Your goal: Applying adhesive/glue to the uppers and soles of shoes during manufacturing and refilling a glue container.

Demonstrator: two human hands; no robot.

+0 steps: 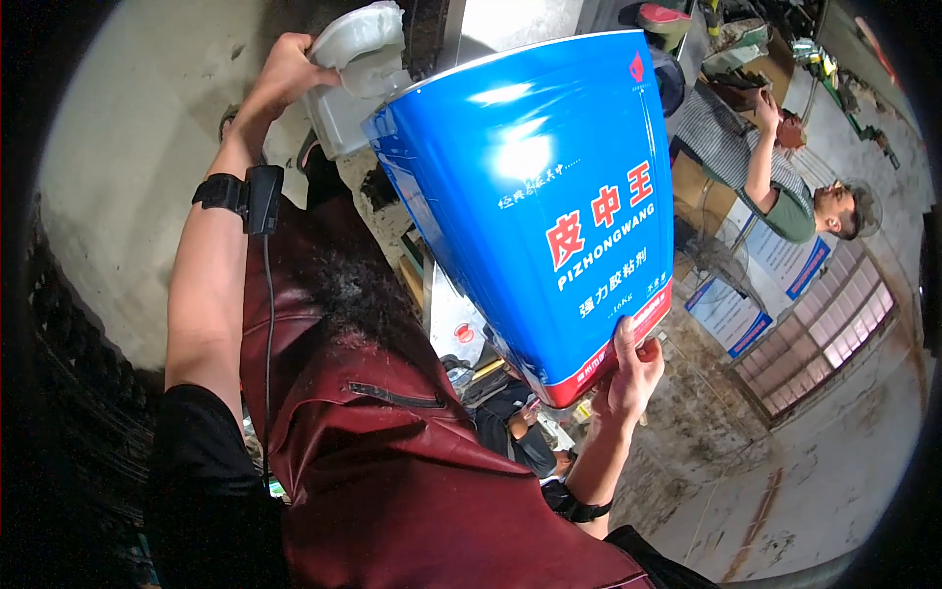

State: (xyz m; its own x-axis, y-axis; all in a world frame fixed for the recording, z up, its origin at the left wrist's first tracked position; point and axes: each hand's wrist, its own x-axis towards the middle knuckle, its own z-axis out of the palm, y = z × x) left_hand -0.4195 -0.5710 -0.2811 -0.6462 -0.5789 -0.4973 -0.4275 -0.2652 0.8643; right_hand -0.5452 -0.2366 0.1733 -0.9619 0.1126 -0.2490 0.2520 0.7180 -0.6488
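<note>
A large blue metal can [530,196] with a red band at its base is tilted across the middle of the view. My right hand [630,378] is closed on the can's base end, its fingers partly hidden beneath. At the can's other end, my left hand [292,77] grips a translucent white plastic tub [353,93]; the fingers behind the tub are hidden. The tub is right against the can's top corner, and I cannot make out what it contains. A dark red apron [422,471] with a zipped pocket hangs over my front.
At the right, a co-worker [760,167] in a striped top handles a brown piece. Another person's arm [520,427] shows below the can. White-and-blue posters [731,314] hang near a barred window [819,339]. A bare floor [128,167] spreads at the left.
</note>
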